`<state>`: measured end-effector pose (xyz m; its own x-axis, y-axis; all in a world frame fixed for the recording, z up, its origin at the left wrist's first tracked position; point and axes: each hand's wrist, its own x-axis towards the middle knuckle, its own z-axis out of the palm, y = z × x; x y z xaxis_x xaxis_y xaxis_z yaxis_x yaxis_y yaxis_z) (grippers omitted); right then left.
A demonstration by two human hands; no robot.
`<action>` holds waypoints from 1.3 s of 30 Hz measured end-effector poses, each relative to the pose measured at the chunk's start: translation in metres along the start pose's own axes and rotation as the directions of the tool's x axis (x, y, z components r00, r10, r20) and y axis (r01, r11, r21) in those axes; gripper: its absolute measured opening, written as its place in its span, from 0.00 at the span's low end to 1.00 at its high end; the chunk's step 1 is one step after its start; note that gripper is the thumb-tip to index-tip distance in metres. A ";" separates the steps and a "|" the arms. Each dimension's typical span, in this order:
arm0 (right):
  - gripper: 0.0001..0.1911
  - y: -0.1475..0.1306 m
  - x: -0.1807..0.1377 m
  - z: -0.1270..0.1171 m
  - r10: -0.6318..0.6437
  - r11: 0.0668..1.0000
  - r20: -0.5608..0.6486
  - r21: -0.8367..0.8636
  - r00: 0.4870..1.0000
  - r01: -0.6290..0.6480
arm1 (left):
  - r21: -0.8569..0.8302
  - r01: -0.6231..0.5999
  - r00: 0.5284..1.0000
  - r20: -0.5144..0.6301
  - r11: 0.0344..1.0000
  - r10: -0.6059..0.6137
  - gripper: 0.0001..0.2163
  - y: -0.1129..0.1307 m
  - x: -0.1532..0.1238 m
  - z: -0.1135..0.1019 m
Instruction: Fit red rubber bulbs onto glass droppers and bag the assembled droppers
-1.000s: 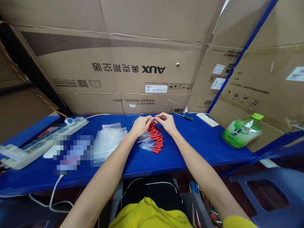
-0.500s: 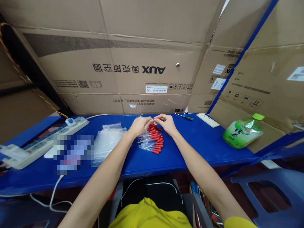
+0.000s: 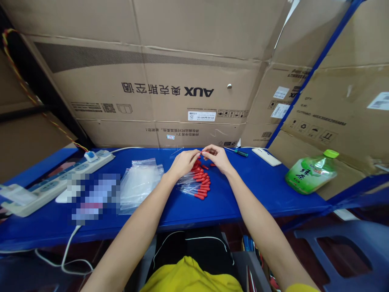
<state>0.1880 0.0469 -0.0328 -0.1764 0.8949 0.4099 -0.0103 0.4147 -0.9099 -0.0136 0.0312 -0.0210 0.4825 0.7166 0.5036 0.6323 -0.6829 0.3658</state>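
My left hand [image 3: 184, 163] is closed in a pinch above the pile, and a thin clear glass tube [image 3: 177, 151] shows just beyond its knuckles. Close against it, my right hand [image 3: 217, 158] pinches a small red rubber bulb [image 3: 202, 153] between thumb and finger; the join between bulb and tube is hidden by the fingers. Below the hands lies a fanned pile of glass droppers [image 3: 194, 187], red bulbs to the right and clear tubes to the left. A few loose red bulbs [image 3: 205, 167] lie beside the pile.
Clear zip bags [image 3: 141, 184] are stacked left of the droppers. Further left are a power strip [image 3: 75, 172] and a blurred-out phone-like object [image 3: 95, 198]. A screwdriver [image 3: 240, 153], a white phone [image 3: 266, 156] and a green tea bottle [image 3: 311, 172] lie right. Cardboard [image 3: 167, 69] walls the back.
Both hands stay together, shifted slightly right in view along with the scene. The right hand's fingers have lifted and curled a little, and more loose red bulbs show beneath.
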 end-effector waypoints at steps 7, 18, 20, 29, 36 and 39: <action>0.20 -0.003 -0.001 0.013 -0.043 0.999 -0.029 0.022 0.999 0.044 | -0.137 0.085 0.993 -0.071 0.987 -0.096 0.18 -0.015 0.003 -0.015; 0.19 0.001 -0.001 0.020 -0.080 0.995 -0.080 0.047 0.994 0.084 | -0.299 -0.058 0.998 -0.030 0.952 0.051 0.18 -0.022 0.003 -0.028; 0.19 0.002 -0.001 0.020 -0.068 0.997 -0.074 0.028 0.995 0.070 | -0.279 -0.066 0.998 -0.021 0.958 0.063 0.18 -0.022 0.002 -0.028; 0.19 0.007 -0.002 0.021 -0.080 0.995 -0.071 -0.067 0.994 0.076 | -0.176 -0.070 0.998 -0.004 0.982 0.070 0.19 -0.025 0.003 -0.027; 0.13 0.007 -0.005 0.019 -0.148 0.969 -0.029 -0.203 0.988 0.139 | -0.168 -0.093 0.995 0.008 0.981 0.095 0.19 -0.029 0.002 -0.023; 0.12 0.008 -0.005 0.016 -0.168 0.956 0.000 -0.245 0.986 0.163 | -0.182 -0.110 0.993 0.016 0.977 0.115 0.20 -0.031 0.002 -0.022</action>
<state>0.1728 0.0432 -0.0432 -0.1726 0.8123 0.5571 0.2028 0.5828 -0.7869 -0.0457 0.0508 -0.0142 0.5618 0.6356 0.5296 0.4544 -0.7720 0.4445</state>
